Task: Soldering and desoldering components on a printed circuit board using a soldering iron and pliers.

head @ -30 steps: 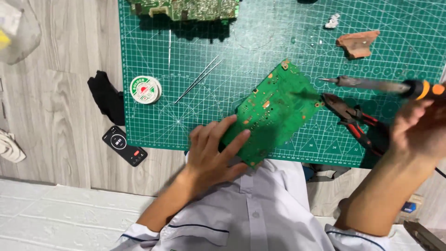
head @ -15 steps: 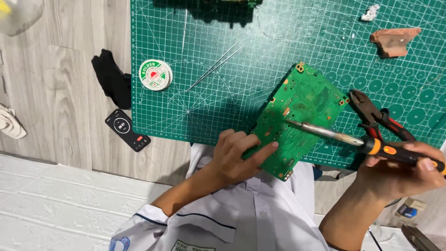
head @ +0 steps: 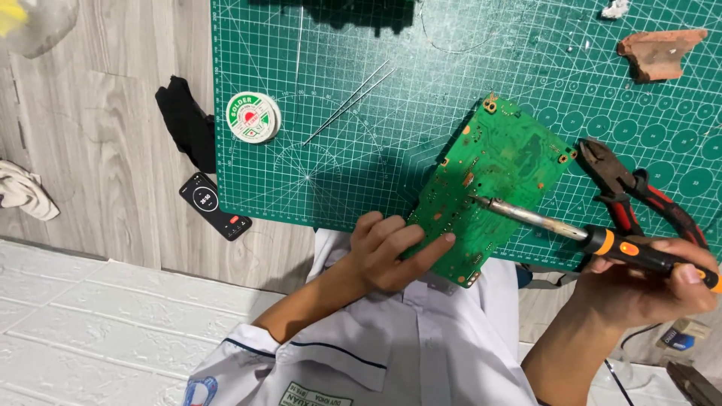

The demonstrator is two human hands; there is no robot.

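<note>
While the left hand (head: 383, 252) lies with fingers curled loosely over the near left corner of the green circuit board (head: 489, 184), pinning it flat rather than grasping it, the right hand (head: 647, 289) is closed in a full wrap around the black-and-orange handle of the soldering iron (head: 571, 229). Iron tip touches the board face near its middle. Board sits tilted on the near right part of the green cutting mat (head: 376, 45), its near corner overhanging the mat edge above the white shirt.

Change from half a second ago: iron and both hands keep the same posture; the view has shifted slightly, nothing on the mat has moved. A second ago the iron was raised to the right, clear of the board.

Red-handled cutters (head: 639, 192) lie just right of the board, partly hidden behind the iron and right hand. Solder reel (head: 253, 116) sits at the mat's left edge, tweezers (head: 350, 101) near it. Phone (head: 214, 205) lies off the mat, left. A dark object at the far edge is cut off.
</note>
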